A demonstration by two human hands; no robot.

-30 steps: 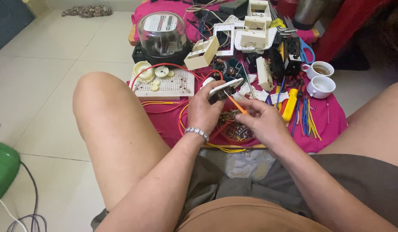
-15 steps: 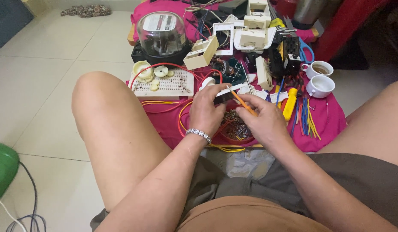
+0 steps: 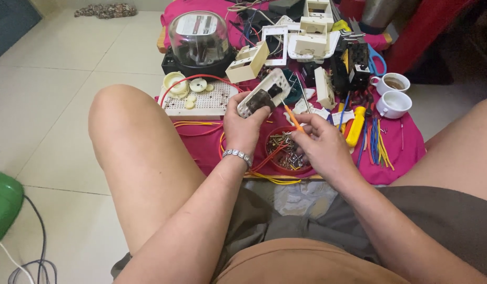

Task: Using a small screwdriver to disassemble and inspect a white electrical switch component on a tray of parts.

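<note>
Centrally, a pink cloth [image 3: 396,158] spread on the tiled floor fills the upper middle of the frame, carrying a glass-domed meter [image 3: 200,34] at upper left, a white perforated board [image 3: 204,102] just below it, and two white cups [image 3: 392,94] at the right edge. Near the frame's centre the left hand [image 3: 244,126] has its fingers clamped around a white switch plate [image 3: 264,94], held tilted above a red bowl of screws [image 3: 287,152]. Just right of it, the right hand [image 3: 320,147] pinches an orange-handled screwdriver [image 3: 292,118], tip angled toward the plate.
</note>
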